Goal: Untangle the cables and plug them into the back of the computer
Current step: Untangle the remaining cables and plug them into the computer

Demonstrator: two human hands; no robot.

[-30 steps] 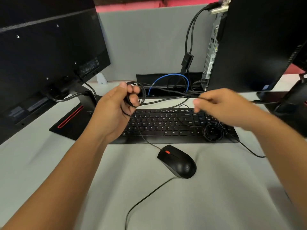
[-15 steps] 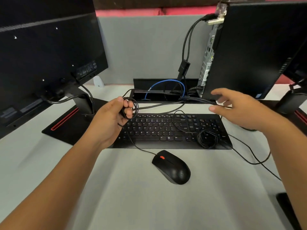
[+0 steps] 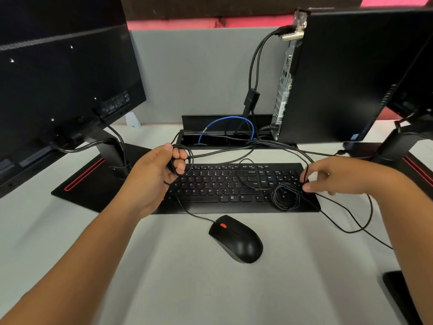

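My left hand [image 3: 161,170] is curled round a small coil of thin black cable [image 3: 185,158], thumb on top and fingers tucked through the loops, held just above the left end of the keyboard [image 3: 225,188]. From that coil one strand drops across the keys and runs to the mouse [image 3: 236,239], which sits on the desk [image 3: 93,242] just in front of the keyboard's near edge. My right hand [image 3: 332,175] is over the keyboard's right end, thumb and forefinger pinching a black cable [image 3: 304,174] just above a second coil [image 3: 287,197] that lies on the number keys. More of that cable loops off to the right across the desk. The computer [image 3: 339,73] stands upright at the far right, its port panel [image 3: 284,85] facing left, with black cables [image 3: 254,64] already plugged in near its top. A blue cable [image 3: 225,120] arcs in the cable tray [image 3: 189,120] at the desk's far edge, and a monitor [image 3: 58,90] stands at the far left
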